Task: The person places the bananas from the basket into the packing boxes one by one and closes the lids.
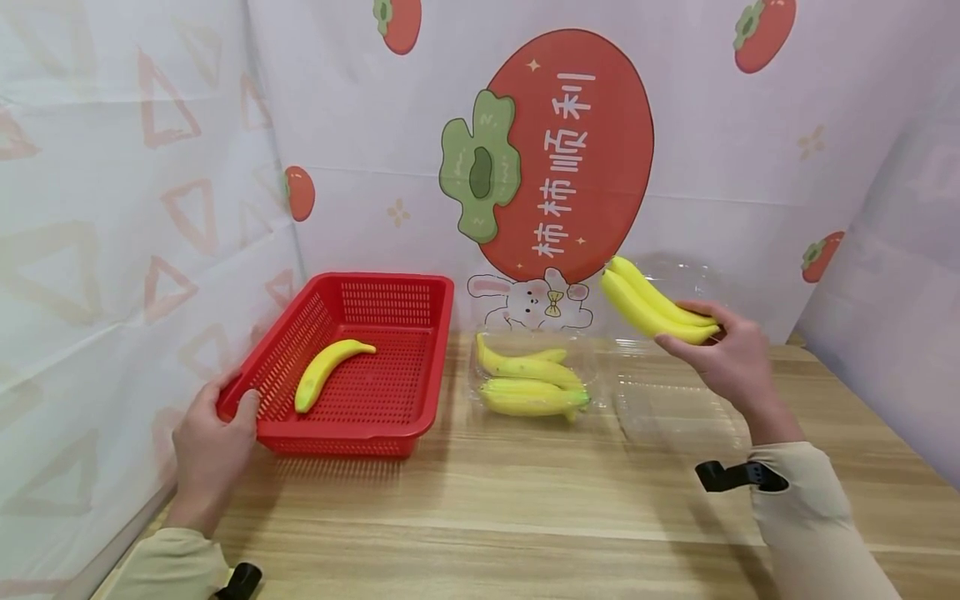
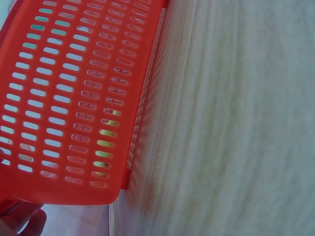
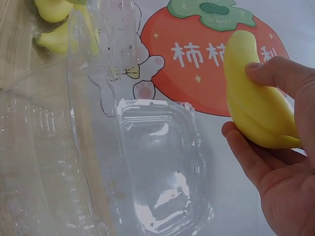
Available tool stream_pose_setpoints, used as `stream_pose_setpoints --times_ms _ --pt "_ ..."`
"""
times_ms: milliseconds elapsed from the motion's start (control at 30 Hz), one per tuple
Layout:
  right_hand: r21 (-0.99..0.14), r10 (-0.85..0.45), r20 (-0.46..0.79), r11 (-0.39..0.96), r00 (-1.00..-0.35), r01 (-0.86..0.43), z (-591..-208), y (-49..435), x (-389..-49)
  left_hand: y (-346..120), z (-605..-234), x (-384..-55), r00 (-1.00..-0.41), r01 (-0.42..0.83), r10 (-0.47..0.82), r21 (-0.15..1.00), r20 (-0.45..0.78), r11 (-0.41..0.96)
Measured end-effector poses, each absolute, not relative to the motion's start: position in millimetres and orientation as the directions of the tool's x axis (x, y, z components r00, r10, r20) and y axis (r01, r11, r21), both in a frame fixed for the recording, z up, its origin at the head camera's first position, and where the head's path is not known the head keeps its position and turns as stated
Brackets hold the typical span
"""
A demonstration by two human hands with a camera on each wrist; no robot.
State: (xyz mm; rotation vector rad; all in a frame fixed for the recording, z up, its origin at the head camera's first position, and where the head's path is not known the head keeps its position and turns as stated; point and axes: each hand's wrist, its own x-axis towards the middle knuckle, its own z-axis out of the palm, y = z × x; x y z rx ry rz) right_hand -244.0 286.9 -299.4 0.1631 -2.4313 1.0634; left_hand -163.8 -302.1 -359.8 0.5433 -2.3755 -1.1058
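My left hand [image 1: 213,442] grips the near left corner of a red plastic basket [image 1: 345,430], its thumb over the rim. One yellow banana [image 1: 324,375] lies inside the basket, and slivers of yellow show through the slots in the left wrist view. Raised over the table on the right, my right hand [image 1: 723,354] holds a pair of bananas [image 1: 652,304] by one end, thumb on one side and fingers on the other. Below and behind that hand, a clear plastic clamshell box [image 1: 675,408] stands with its lid up; the right wrist view shows no fruit in it.
Between the basket and the clamshell box stands another clear container [image 1: 596,392] with several yellow fruits [image 1: 532,396]. Printed cloth walls [image 1: 360,150] enclose the wooden table [image 1: 510,508] at the back and both sides.
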Motion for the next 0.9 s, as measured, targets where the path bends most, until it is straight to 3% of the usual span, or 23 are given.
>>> stream_pose_setpoints --times_ms 900 --pt "-0.629 0.156 0.458 0.752 -0.875 -0.195 -304.6 337.8 -225.3 -302.3 -359.8 -163.1 -0.823 -0.148 -0.518 0.792 0.234 0.592"
